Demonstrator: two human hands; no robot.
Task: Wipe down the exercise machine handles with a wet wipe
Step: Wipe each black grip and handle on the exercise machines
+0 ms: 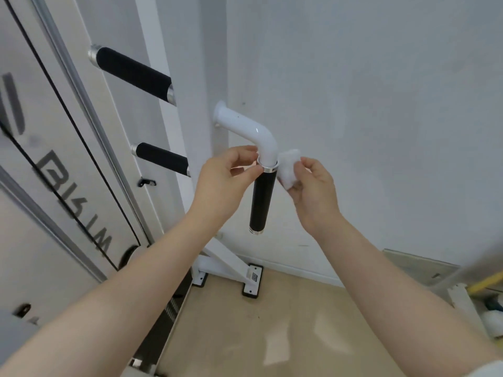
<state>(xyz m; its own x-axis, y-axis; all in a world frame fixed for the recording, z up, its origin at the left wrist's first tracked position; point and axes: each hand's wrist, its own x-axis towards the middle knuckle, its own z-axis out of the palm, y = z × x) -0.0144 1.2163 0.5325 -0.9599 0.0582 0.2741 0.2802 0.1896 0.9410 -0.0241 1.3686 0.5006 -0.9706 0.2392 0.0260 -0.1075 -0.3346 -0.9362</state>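
A: Where's the wipe?

B: Pinched in my right hand, wet wipe at the handle's three o'clock. Left hand pinches the collar at nine.

A: Tip?

B: Wrap fully, stroke downward.

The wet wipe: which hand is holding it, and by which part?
The right hand pinches the wet wipe by its lower edge, beside the handle. The left hand touches the handle's metal ring.
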